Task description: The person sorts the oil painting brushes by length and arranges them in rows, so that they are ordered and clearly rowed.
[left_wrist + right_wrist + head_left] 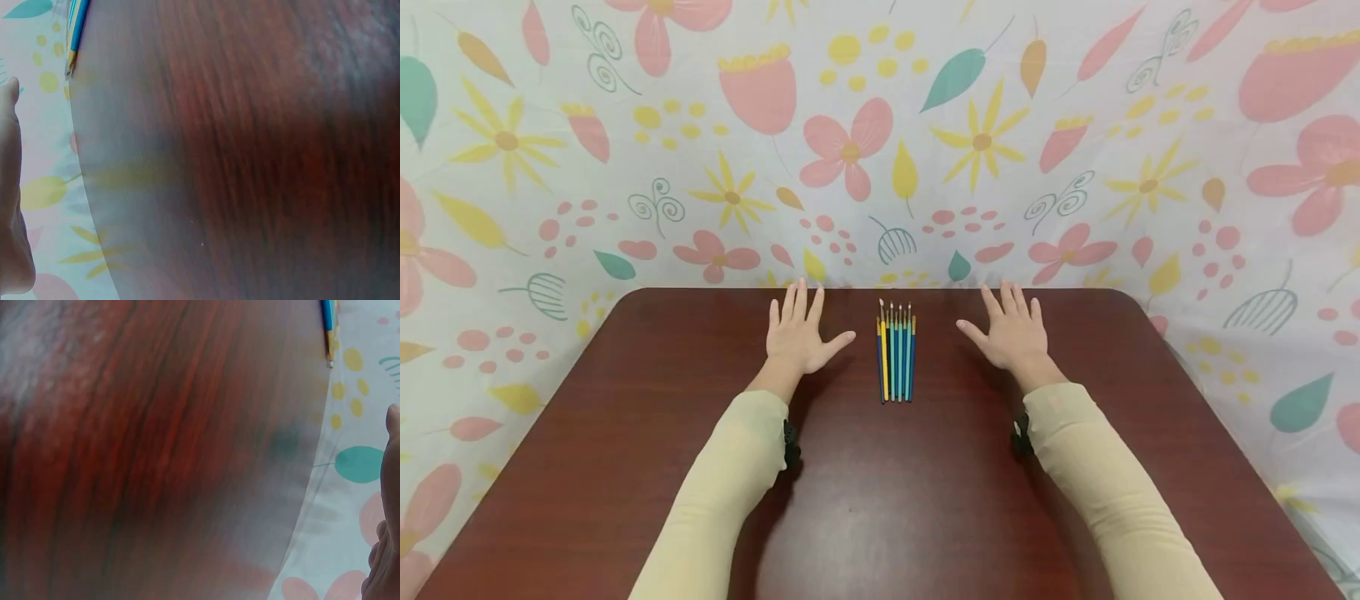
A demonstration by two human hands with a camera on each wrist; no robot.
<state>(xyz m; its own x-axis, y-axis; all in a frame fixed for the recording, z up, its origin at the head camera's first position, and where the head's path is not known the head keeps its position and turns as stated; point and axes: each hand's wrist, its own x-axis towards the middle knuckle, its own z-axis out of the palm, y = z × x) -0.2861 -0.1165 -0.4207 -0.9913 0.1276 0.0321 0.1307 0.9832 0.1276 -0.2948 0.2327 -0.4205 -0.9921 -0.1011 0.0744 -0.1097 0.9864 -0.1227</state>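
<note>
A row of several slim paintbrushes (pixel 896 358), with blue, teal and yellow handles, lies side by side on the table, bristles toward the far edge. To their left my left hand (pixel 797 332) is spread palm down, fingers straight and thumb pointing at the brushes. My right hand (pixel 1011 332) mirrors it on the other side, fingers straight and apart. Neither hand touches a brush. In the left wrist view, one blue brush (pixel 77 28) shows at the top, with part of the left hand (pixel 12 200) at the edge. The right wrist view likewise shows a blue brush (pixel 329 328) and the right hand (pixel 387 519).
The glossy dark brown wooden table (pixel 880 500) has rounded far corners. Behind it hangs a white cloth (pixel 917 117) printed with flowers and leaves, close to the far edge. Pale yellow sleeves (pixel 715 483) cover both forearms, with a dark band at each wrist.
</note>
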